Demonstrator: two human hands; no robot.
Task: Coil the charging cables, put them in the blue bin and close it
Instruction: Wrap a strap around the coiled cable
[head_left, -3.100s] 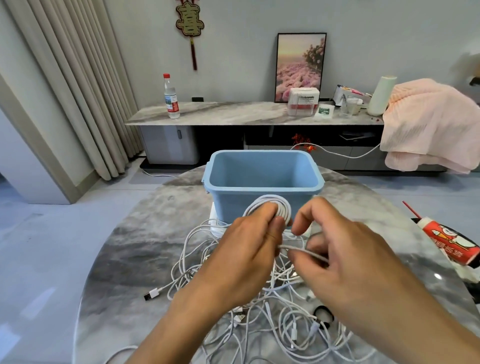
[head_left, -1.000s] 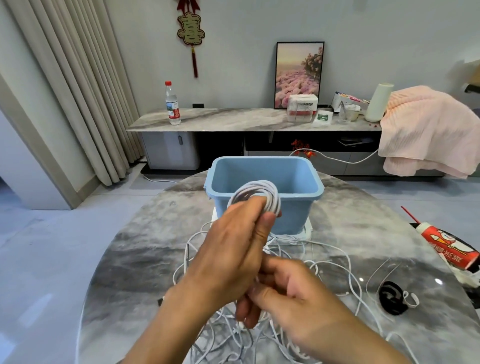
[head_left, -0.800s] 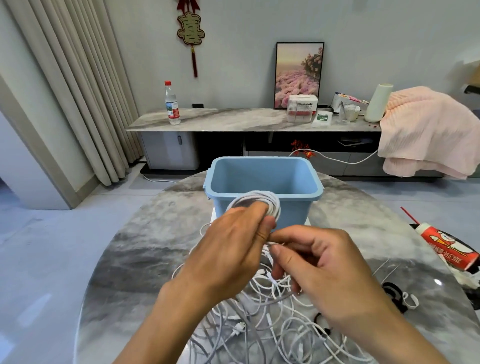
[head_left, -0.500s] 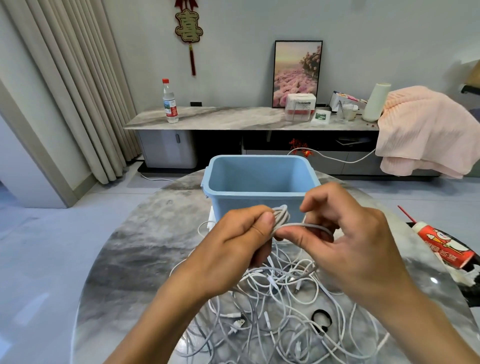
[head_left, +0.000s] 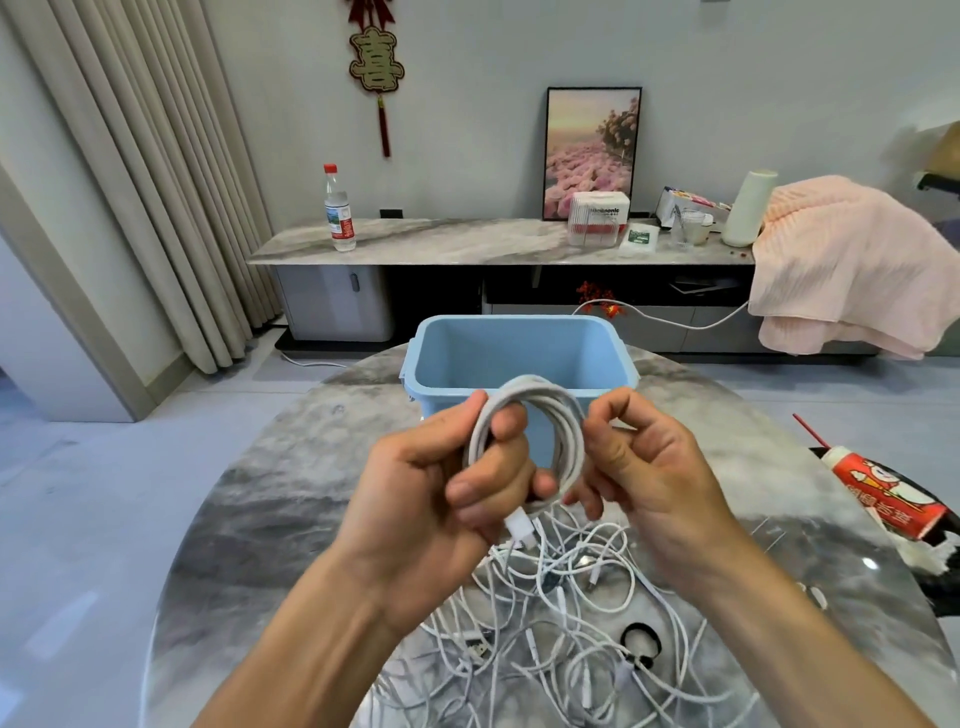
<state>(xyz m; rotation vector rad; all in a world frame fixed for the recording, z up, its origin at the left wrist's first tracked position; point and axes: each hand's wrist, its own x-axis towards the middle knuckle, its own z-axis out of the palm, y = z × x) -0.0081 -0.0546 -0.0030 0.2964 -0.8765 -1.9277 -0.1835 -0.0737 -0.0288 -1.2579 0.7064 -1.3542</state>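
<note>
A coiled white cable (head_left: 524, 441) is held in the grip of the left hand (head_left: 447, 499), its plug hanging below; the coil's right side is pinched by the right hand (head_left: 644, 467). Loose cables (head_left: 561, 623) are heaped on the surface (head_left: 291, 519). Behind the coil, the blue bin (head_left: 519, 358) stands open. Its lid cannot be made out. No writing is legible on the cables or bin.

Glossy marble-look table (head_left: 270, 499), matt blue plastic bin (head_left: 519, 358), smooth white cables (head_left: 561, 613).
</note>
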